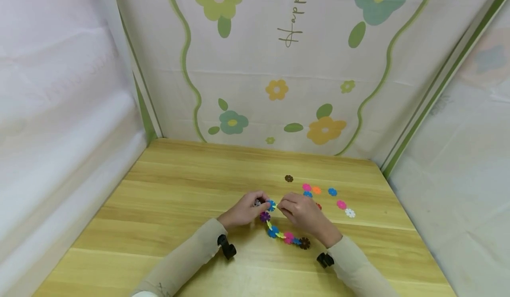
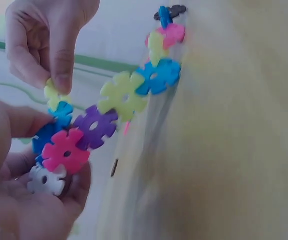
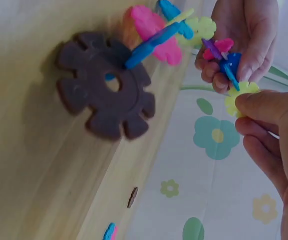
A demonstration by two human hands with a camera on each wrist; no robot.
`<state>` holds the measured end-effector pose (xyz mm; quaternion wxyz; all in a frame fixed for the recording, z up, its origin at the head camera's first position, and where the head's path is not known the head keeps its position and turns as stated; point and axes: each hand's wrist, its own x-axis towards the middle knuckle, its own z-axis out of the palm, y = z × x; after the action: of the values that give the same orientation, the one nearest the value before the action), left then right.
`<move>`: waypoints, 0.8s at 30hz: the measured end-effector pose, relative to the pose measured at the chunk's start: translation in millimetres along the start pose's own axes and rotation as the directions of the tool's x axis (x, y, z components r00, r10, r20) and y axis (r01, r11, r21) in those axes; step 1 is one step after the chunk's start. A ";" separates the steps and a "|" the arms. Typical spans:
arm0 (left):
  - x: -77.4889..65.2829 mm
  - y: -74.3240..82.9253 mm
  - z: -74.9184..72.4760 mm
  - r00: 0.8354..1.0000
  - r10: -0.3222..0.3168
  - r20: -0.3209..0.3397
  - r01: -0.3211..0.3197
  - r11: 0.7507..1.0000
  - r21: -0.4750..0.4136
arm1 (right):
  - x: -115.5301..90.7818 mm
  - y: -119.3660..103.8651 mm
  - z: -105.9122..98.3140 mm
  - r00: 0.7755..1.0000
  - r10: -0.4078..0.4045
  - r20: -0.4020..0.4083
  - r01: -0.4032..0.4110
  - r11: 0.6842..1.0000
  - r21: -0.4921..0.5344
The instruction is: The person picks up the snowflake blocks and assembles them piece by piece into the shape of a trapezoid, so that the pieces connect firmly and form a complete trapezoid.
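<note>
A chain of interlocking notched plastic discs runs from my left hand [image 1: 244,209] down to the table, ending in a brown disc [image 3: 76,87]. Purple [image 2: 101,134], pink [image 2: 66,164] and white [image 2: 54,186] discs sit at its upper end. My left hand holds this end between thumb and fingers, partly covering the blue discs there. Facing it, my right hand [image 1: 306,214] pinches a yellow disc [image 3: 231,106] between thumb and fingers. That yellow disc meets a blue disc [image 1: 272,206] at the chain's end; whether their slots are fully joined cannot be told.
Loose discs lie beyond and right of my right hand: brown [image 1: 287,179], pink [image 1: 306,187], orange [image 1: 317,190], blue [image 1: 333,192], another pink [image 1: 341,205] and white [image 1: 350,214]. A red disc [image 1: 319,206] is partly hidden. A flower-printed cloth wall [image 1: 247,67] borders the table's back.
</note>
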<state>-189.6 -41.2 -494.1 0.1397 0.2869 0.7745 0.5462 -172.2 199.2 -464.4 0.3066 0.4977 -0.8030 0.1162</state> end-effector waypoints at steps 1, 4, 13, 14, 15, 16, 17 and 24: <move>0.9 0.2 -1.4 1.000 -0.004 0.000 0.004 1.000 0.018 | 0.6 1.3 0.5 1.000 0.000 0.006 0.000 1.000 0.002; 3.5 1.0 -6.1 1.000 -0.008 0.000 0.008 0.997 0.082 | 1.7 5.1 1.6 1.000 -0.003 0.025 0.002 1.000 0.012; 15.4 -2.1 -7.3 0.995 0.043 0.085 -0.051 0.994 0.093 | 3.8 14.8 3.4 0.998 -0.035 0.057 0.030 0.996 0.085; 16.2 -2.4 -6.4 0.995 0.046 0.086 -0.053 0.995 0.084 | 3.2 16.8 3.6 0.997 -0.032 0.064 0.026 0.995 0.094; 16.7 -2.6 -5.7 0.996 0.045 0.082 -0.052 0.996 0.077 | 2.2 18.8 3.4 0.997 -0.026 0.075 0.019 0.995 0.098; 16.7 -2.5 -5.2 0.996 0.041 0.077 -0.046 0.996 0.071 | 0.6 20.9 2.5 0.996 -0.017 0.087 0.009 0.996 0.093; 16.6 -2.5 -4.8 0.997 0.036 0.072 -0.041 0.997 0.065 | -1.8 23.5 2.0 0.994 -0.005 0.105 -0.005 0.996 0.087; 16.9 -2.3 -8.1 0.997 -0.029 0.071 0.026 0.999 0.037 | -15.2 48.6 -5.1 0.911 0.266 0.317 -0.276 0.961 -0.013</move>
<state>-208.0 -37.9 -491.7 0.1698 0.2982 0.7825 0.5195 -207.7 236.0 -463.8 0.1472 0.3987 -0.9007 0.0895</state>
